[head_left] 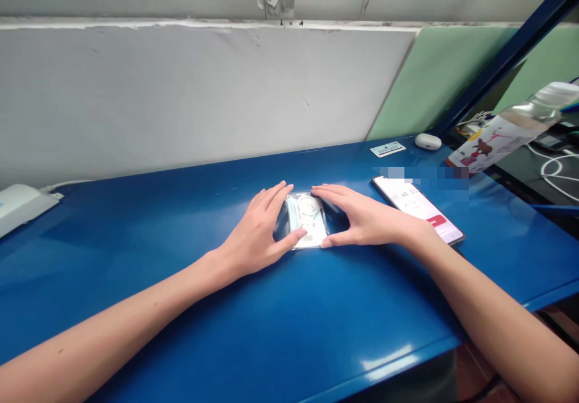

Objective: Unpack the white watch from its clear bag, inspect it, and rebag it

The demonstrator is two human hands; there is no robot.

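Observation:
A small clear plastic packet (308, 219) with white and pale-blue contents lies flat on the blue table (289, 324). My left hand (257, 231) rests on the table at the packet's left edge, fingers stretched along its side and thumb at its near corner. My right hand (362, 216) mirrors it on the right edge, fingers pointing left over the packet's top, thumb at the lower right corner. Both hands press or pinch the packet between them on the table surface.
A phone (418, 207) with a lit timer screen lies just right of my right hand. Behind it are a white card (388, 148), a white earbud case (427, 141) and a tilted plastic bottle (506, 131). A white device (20, 205) sits at far left.

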